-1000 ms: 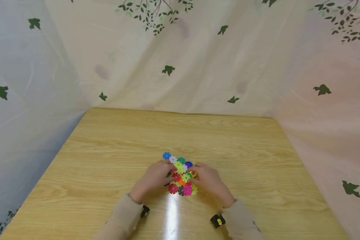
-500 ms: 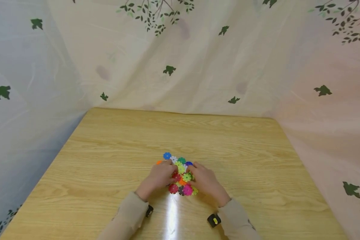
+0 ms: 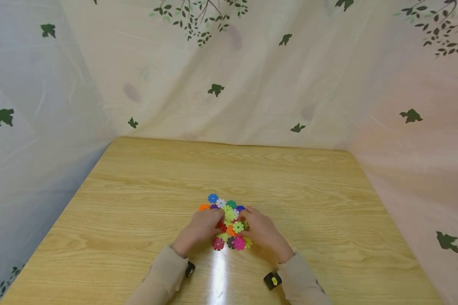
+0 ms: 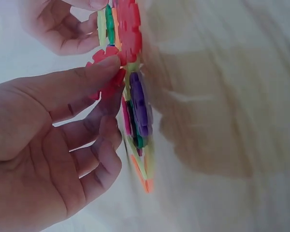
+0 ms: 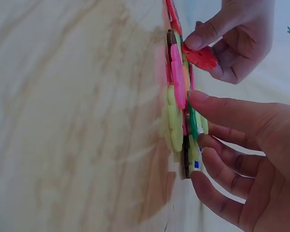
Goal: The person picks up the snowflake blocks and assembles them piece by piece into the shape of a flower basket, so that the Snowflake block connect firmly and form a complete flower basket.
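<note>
Your left hand (image 3: 197, 228) is pinching a red disc (image 5: 201, 57) over the left side of the pile (image 3: 229, 214); your right hand (image 3: 265, 232) is touching the right side, fingers loosely apart, and I can't tell if it's gripping. You're looking pretty far in, imo: the other discs are overlapping on the near middle of the table (image 3: 309, 190), with that red one seemingly not settled yet. Your fingers are hiding some discs, and I'm not making out whether any are interlocking.

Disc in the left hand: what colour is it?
Red; the disc shows best in the right wrist view.
</note>
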### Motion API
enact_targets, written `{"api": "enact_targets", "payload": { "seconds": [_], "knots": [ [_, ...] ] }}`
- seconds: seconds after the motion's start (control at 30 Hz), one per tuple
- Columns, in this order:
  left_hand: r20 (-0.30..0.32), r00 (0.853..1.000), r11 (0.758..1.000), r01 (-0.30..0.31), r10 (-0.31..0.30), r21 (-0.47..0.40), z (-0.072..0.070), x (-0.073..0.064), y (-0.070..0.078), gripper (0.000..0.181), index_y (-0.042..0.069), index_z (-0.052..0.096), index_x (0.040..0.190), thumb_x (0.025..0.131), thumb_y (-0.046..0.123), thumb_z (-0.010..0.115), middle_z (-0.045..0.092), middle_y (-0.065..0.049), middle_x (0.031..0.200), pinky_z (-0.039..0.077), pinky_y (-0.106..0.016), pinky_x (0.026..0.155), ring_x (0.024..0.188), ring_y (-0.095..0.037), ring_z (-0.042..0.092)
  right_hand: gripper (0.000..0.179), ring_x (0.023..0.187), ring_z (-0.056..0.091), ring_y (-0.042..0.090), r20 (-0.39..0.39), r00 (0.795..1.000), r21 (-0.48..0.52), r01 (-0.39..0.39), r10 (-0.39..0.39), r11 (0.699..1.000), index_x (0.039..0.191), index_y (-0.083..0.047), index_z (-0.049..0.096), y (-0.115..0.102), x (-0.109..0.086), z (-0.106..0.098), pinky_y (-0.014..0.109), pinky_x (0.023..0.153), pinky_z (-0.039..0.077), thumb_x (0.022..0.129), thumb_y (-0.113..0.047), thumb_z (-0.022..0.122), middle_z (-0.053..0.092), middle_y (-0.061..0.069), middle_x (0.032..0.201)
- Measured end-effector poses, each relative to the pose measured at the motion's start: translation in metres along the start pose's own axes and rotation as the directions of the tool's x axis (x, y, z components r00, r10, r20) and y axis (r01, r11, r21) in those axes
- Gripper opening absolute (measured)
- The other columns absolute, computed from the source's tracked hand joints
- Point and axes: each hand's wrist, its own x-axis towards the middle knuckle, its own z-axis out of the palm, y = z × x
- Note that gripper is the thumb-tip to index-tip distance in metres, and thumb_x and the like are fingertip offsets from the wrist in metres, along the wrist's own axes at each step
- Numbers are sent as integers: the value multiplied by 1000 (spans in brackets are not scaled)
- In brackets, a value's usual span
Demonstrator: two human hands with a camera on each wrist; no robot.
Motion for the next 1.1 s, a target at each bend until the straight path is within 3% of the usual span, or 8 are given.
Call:
{"api": "enact_targets", "payload": {
  "seconds": [0.13, 0.27, 0.43, 0.53, 0.77, 0.93, 1.1],
  "knots": [
    [2, 1000, 992, -3, 3, -129, 0, -4, -6, 16, 12, 54, 82, 89, 11, 68, 53, 4, 72, 42, -23, 58, 67, -11, 47, 29, 86, 59, 12, 1, 1000, 111, -31, 31, 993, 106, -11, 65, 3, -1, 0, 28, 73, 54, 83, -23, 77, 63, -2, 99],
    [-12, 1000, 966, 9, -13, -258, 0, -6, -12, 11, 10, 56, 85, 91, 7, 65, 56, 2, 76, 45, -24, 62, 70, -11, 50, 28, 85, 61, 12, -12, 1000, 227, -17, 20, 974, 110, -8, 67, 3, -2, -2, 25, 71, 54, 85, -19, 75, 68, 1, 98],
    [-20, 1000, 907, 6, -16, -421, -3, -6, -13, 3, 2, 61, 94, 92, 0, 61, 62, -4, 84, 51, -22, 63, 73, -11, 56, 32, 89, 64, 16, -37, 999, 374, 25, -12, 927, 115, -5, 67, -1, -4, -6, 19, 70, 54, 87, -18, 73, 70, 6, 103],
    [-32, 999, 873, -13, -3, -488, -6, -8, -12, 3, 0, 60, 95, 93, 1, 60, 64, -7, 85, 51, -20, 61, 71, -11, 57, 35, 94, 64, 19, -48, 999, 484, 4, 22, 875, 118, -6, 67, -3, -5, -8, 19, 67, 55, 87, -22, 72, 70, 7, 107],
    [-150, 986, 855, -137, 71, -500, -9, -12, -7, 4, -1, 61, 92, 91, 2, 63, 67, -9, 86, 52, -16, 65, 75, -10, 60, 38, 93, 63, 20, -47, 992, 679, -56, 119, 732, 120, -5, 66, -1, -6, -7, 30, 67, 61, 86, -21, 73, 67, 12, 106],
    [-202, 976, 854, -173, 82, -491, -9, -13, -4, 4, -1, 62, 90, 91, 2, 63, 68, -9, 88, 53, -16, 69, 80, -13, 63, 38, 92, 64, 22, -57, 990, 726, -48, 129, 686, 119, 0, 65, -2, -7, -6, 35, 68, 62, 86, -16, 73, 66, 18, 105],
    [-255, 965, 876, -180, 68, -447, -10, -13, 1, 8, 5, 66, 88, 89, -2, 63, 68, -6, 87, 54, -18, 68, 78, -12, 62, 33, 92, 64, 26, -69, 989, 748, -35, 130, 663, 116, 0, 66, -5, -10, -7, 38, 69, 62, 86, -15, 73, 67, 19, 106]
  ]
}}
